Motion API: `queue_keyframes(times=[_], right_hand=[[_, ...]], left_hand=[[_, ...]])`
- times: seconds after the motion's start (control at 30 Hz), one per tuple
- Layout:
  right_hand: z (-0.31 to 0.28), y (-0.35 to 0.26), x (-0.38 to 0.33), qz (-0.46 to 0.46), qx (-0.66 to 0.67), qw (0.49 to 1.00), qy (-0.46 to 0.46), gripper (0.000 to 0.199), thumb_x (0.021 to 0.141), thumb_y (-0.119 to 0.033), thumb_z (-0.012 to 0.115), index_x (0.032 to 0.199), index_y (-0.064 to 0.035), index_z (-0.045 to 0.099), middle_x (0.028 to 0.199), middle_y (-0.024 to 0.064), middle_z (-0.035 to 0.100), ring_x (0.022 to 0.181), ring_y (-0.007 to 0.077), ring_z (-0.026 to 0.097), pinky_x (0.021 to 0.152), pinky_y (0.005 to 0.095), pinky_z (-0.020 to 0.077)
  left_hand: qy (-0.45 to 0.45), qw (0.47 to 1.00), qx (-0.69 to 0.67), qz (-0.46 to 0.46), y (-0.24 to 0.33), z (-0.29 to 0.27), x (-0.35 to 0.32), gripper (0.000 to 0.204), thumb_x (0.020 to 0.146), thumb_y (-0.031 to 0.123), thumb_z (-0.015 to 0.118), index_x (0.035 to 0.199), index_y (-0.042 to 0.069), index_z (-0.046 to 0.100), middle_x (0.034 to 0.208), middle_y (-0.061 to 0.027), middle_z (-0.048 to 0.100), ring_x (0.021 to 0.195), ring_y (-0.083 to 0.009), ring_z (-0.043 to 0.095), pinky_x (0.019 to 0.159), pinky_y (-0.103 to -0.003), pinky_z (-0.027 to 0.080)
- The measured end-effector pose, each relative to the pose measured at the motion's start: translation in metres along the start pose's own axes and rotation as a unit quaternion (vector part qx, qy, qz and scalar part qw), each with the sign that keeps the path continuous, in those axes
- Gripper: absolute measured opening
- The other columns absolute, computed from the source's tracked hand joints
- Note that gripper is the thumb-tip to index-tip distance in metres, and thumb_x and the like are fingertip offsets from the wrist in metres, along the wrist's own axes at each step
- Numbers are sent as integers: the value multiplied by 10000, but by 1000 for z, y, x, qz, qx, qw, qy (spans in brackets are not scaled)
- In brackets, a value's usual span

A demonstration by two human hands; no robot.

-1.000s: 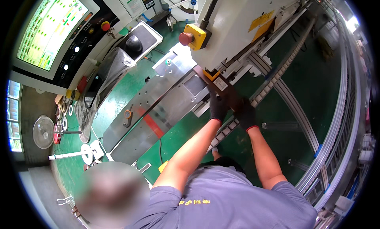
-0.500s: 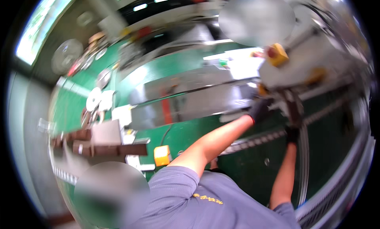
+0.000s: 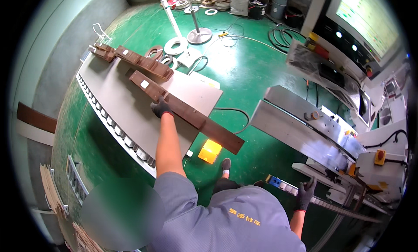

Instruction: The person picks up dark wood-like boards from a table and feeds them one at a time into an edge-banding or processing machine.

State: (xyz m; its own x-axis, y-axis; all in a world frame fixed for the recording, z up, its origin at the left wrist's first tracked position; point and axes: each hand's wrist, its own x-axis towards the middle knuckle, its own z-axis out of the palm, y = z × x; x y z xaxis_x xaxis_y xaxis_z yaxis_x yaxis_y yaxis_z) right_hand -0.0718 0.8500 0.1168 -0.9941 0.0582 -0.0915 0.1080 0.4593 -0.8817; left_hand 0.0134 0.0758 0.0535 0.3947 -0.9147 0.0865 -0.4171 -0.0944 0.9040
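My left hand (image 3: 162, 107), in a dark glove, is stretched far out over the grey-topped table. Its fingers close on the near edge of a long brown board (image 3: 204, 125), which lies slantwise and overhangs the table's right end. A white label sits on the thicker left part of this board. My right hand (image 3: 305, 194), gloved too, is above a narrow roller rail (image 3: 328, 204) at the lower right. Its fingers are apart and extended, with nothing seen in them.
Shorter brown pieces (image 3: 146, 62) lie on the table (image 3: 109, 84) farther left. A yellow box (image 3: 210, 151) stands on the floor by the table's end. To the right is a machine with a metal bed (image 3: 287, 123) and a red-knobbed switch (image 3: 380, 156). A fan (image 3: 199, 35) and a cable (image 3: 237, 110) are beyond.
The view has turned left. My left hand has left the machine and reached the brown board on the table. My right hand has come away from a brown piece at the machine.
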Motion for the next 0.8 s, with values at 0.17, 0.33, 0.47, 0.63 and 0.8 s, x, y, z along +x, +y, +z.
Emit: queue_keyframes(times=[0.17,0.33,0.47,0.63,0.8], right_hand=[[64,-98,-6,3,33,996,-86,727,837,77,606,1522,-58,404,981,7,552,847,95,511,795,247,475],[88,-105,-10,-22,-15,993,-114,696,850,58,613,1509,-56,420,977,30,584,832,109,525,798,259,483],[108,-127,-11,-59,-121,979,-151,614,891,-14,617,1479,-40,441,1108,123,661,942,204,633,853,335,518],[105,-145,-8,-8,-220,958,-185,547,937,-117,590,1462,-43,458,1301,207,642,1131,295,663,947,390,518],[86,-135,11,-29,3,986,-167,491,978,-108,480,1467,-60,476,1266,140,660,735,154,605,645,320,510]], left_hand=[[-192,928,-206,-242,-35,17,53,355,881,322,776,1079,57,644,978,-153,675,784,-258,633,670,-386,536],[-210,846,-400,-283,-56,-1,38,192,876,215,762,1004,117,658,914,-51,675,724,-194,609,605,-353,523],[-137,742,-565,-333,-118,-59,44,384,834,163,776,1182,80,637,1095,-89,676,888,-245,654,779,-378,577],[-210,883,-418,-44,-52,-140,21,413,846,57,762,1222,-4,604,1125,-112,658,985,-239,645,872,-369,550],[-254,898,-308,184,98,-191,-26,386,865,102,784,1182,-48,620,1099,-113,659,979,-201,620,905,-345,513]])
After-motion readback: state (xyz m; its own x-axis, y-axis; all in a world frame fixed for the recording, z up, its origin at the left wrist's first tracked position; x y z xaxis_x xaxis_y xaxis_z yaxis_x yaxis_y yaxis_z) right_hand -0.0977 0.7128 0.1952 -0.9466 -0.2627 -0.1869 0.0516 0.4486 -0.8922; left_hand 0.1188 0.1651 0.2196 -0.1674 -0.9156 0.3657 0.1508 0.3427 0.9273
